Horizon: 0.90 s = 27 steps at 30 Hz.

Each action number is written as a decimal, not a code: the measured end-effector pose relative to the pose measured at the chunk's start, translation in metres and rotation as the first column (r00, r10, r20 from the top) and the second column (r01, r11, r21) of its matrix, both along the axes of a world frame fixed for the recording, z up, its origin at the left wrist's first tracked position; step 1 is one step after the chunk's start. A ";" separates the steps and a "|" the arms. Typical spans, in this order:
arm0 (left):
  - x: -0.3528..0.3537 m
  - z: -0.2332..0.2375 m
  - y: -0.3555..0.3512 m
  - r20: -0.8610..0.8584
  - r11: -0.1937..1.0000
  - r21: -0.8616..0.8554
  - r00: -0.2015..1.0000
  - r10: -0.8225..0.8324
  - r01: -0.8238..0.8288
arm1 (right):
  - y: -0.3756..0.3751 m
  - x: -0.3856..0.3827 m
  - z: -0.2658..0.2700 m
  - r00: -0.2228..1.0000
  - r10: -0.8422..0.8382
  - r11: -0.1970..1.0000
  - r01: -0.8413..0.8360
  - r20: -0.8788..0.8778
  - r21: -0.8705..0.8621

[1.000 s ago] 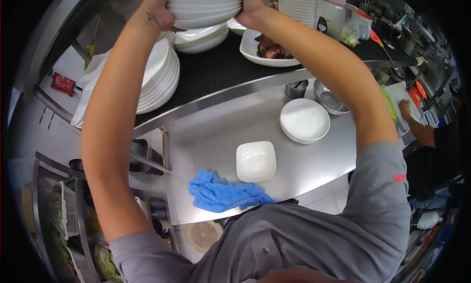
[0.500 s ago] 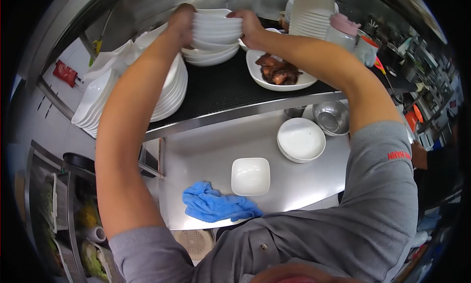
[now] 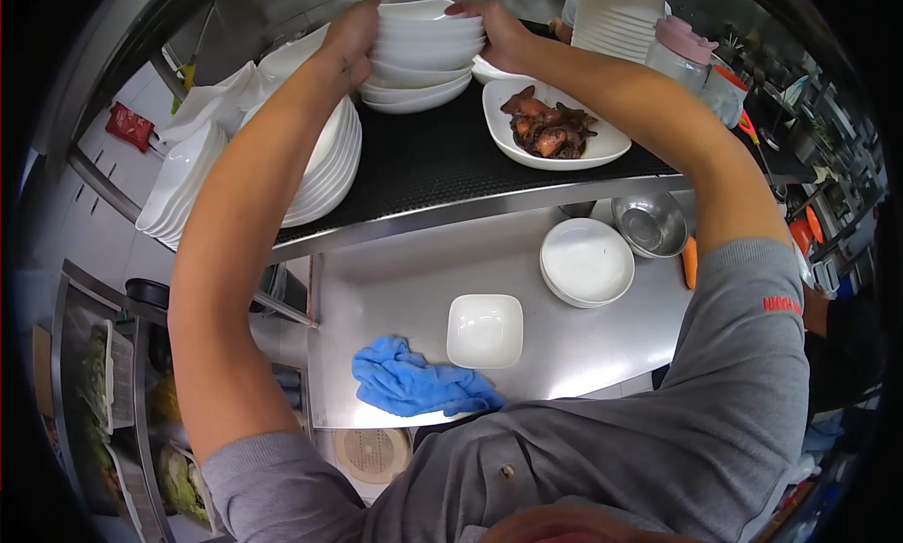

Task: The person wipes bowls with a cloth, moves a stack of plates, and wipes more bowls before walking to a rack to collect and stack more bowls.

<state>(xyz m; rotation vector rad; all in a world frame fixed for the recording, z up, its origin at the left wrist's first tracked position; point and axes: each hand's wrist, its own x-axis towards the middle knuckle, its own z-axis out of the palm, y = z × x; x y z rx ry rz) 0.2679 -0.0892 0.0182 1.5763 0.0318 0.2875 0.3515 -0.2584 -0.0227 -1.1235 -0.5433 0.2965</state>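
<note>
A stack of white bowls [image 3: 425,52] is between my two hands on the black-matted upper shelf. My left hand [image 3: 356,39] is closed on the stack's left side. On the opposite side my right hand [image 3: 491,37] grips the rim, with the thumb or a finger over the top edge. More white bowls [image 3: 419,99] sit directly beneath the held stack, apparently touching it. Right of them stands a white dish [image 3: 564,159] of dark glazed meat [image 3: 550,129]. Beside my left forearm are stacked white plates [image 3: 324,181].
Below, on the steel counter [image 3: 395,279], are a square white bowl [image 3: 484,331], a blue cloth [image 3: 414,378], round white bowls [image 3: 588,261] and a metal bowl [image 3: 649,223]. The shelf's steel edge [image 3: 470,204] crosses above it. A pink-lidded jar [image 3: 682,54] stands back right.
The held stack was blurred by motion and is now sharp, resting closer over the bowls beneath. My view has shifted slightly, and both hands keep hold of the stack.
</note>
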 end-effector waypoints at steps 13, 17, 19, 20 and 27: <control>-0.004 0.030 -0.011 -0.317 0.859 0.512 0.931 0.181 0.008 | -0.016 0.001 -0.001 0.999 0.042 0.996 -0.042 -0.011 -0.080; -0.022 0.033 -0.024 -0.276 0.813 0.582 0.936 0.217 -0.017 | -0.021 0.009 -0.001 0.998 0.045 0.995 -0.041 0.037 -0.096; -0.017 0.031 -0.021 -0.241 0.779 0.621 0.926 0.291 -0.083 | -0.013 0.038 -0.009 0.999 0.020 0.996 -0.016 0.042 -0.090; -0.015 0.030 -0.018 -0.243 0.779 0.622 0.925 0.291 -0.082 | -0.011 0.038 -0.008 0.999 -0.006 0.996 0.011 0.052 -0.088; 0.003 0.026 0.000 -0.232 0.755 0.650 0.924 0.305 -0.086 | -0.016 0.045 -0.007 0.993 0.111 0.992 -0.113 0.040 0.053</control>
